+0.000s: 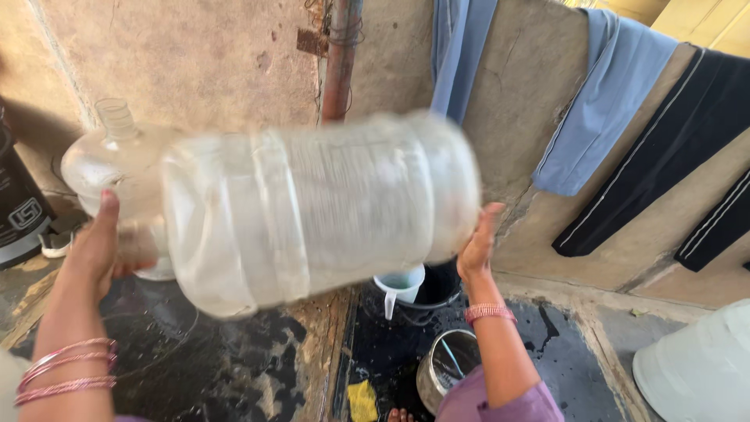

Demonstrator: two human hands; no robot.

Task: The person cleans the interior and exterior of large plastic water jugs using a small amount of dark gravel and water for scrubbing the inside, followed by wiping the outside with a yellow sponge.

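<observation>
I hold a large clear plastic water jar (312, 207) sideways in the air, blurred by motion. My left hand (98, 246) grips its neck end at the left. My right hand (478, 246) presses flat against its base at the right. Behind the jar's left end stands a second clear jar (109, 160) with its narrow neck up. Below the held jar sit a pale blue plastic mug (400, 287) at the rim of a dark bucket (441, 289), and a steel pot (449, 371) on the wet dark floor.
A rusty pipe (340, 59) runs up the rough wall. Blue cloth (601, 101) and dark clothes (672, 148) hang over the wall at the right. A white upturned tub (699, 367) lies at bottom right. A black container (19, 207) stands at far left. A yellow scrap (362, 400) lies on the floor.
</observation>
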